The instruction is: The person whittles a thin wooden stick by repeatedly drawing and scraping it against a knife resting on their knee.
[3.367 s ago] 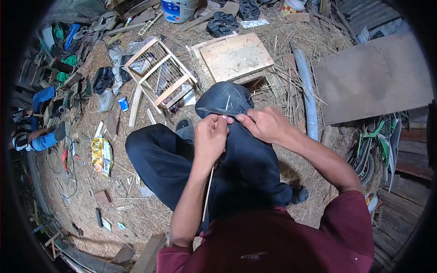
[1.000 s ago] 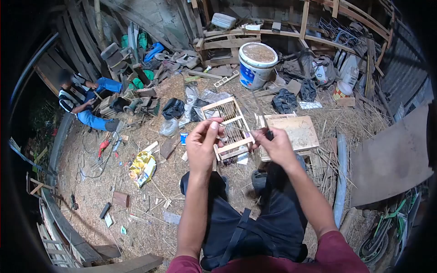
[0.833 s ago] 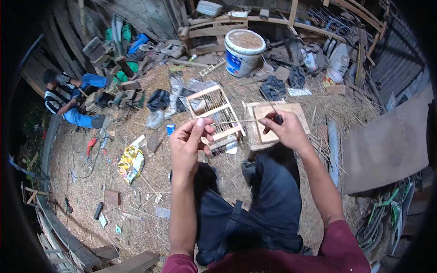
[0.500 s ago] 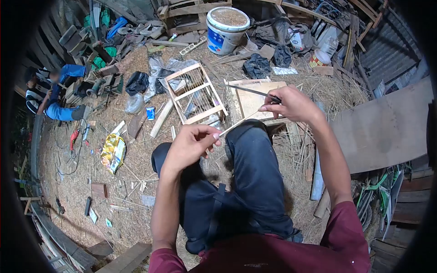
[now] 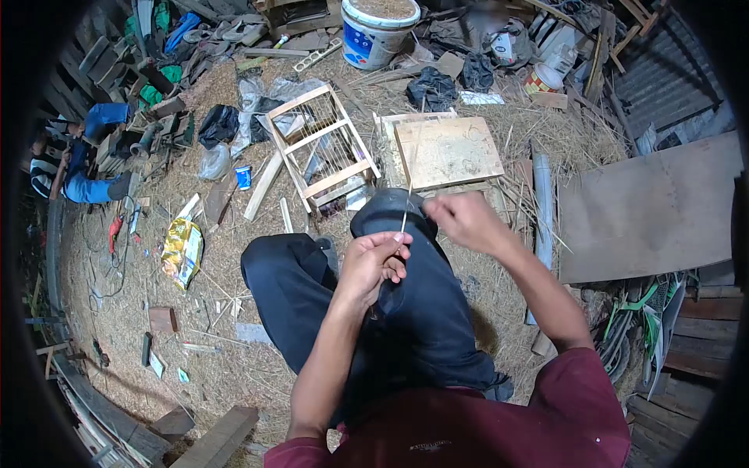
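Note:
Between its thumb and fingers, my left hand [image 5: 376, 264] pinches a thin pale strip of wood or bamboo [image 5: 406, 214], which points up and away over my knee. Close to the strip's right side is my right hand [image 5: 468, 222], slightly blurred with its fingers curled closed. A knife with a dark handle shows in that hand in the earlier view; its blade does not stand out now against the dark cloth. Beyond my knees a slatted wooden frame like a small cage [image 5: 324, 144] rests on the ground, beside a flat wooden board [image 5: 452, 152].
A white and blue bucket [image 5: 380, 39] stands at the back. Black plastic bags [image 5: 431, 87], a yellow wrapper [image 5: 182, 251] and wood scraps litter the straw-covered ground. A large flat sheet [image 5: 651, 207] lies at right. Another person [image 5: 86, 160] sits at far left.
My left hand has moved right, turning the strip from slanted to nearly upright in view. My right hand has dropped lower and left, and the knife blade no longer shows. The view has shifted.

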### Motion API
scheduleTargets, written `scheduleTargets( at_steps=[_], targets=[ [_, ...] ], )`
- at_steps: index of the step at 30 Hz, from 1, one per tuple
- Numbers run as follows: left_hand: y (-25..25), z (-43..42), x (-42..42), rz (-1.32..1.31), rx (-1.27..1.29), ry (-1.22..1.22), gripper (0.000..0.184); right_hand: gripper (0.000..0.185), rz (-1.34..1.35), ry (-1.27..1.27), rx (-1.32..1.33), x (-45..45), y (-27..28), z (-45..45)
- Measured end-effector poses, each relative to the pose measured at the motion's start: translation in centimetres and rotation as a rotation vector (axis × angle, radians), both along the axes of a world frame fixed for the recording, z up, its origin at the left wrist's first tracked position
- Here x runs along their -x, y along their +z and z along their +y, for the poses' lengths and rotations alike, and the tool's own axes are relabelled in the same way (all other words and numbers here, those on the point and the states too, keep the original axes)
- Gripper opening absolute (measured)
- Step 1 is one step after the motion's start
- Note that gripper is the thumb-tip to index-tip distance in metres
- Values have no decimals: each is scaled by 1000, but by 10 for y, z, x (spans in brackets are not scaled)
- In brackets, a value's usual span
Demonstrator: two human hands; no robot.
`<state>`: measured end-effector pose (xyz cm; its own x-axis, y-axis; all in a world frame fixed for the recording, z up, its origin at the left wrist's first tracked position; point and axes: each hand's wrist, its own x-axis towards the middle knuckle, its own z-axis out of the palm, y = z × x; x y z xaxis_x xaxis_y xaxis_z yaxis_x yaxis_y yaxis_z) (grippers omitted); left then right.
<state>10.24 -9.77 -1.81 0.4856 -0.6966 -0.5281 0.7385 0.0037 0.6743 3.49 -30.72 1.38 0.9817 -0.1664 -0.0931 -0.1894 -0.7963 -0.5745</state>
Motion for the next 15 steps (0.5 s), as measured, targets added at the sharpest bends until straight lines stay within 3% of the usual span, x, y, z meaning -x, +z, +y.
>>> scheduleTargets(
  at_steps=[5, 6, 12, 15],
  targets=[
    [-3, -6, 2, -47, -85, -56, 19, 58, 12, 134, 44, 19, -39, 13],
    [-5, -7, 4, -64, -99, -46, 17, 43, -48, 182, 103, 20, -40, 12],
    [-6, -14, 8, -192, -177, -81, 14, 46, 18, 218, 173, 29, -40, 5],
    [-7, -14, 7, -183, -178, -81, 16, 62, 44, 140, 264, 30, -40, 11]
  ],
)
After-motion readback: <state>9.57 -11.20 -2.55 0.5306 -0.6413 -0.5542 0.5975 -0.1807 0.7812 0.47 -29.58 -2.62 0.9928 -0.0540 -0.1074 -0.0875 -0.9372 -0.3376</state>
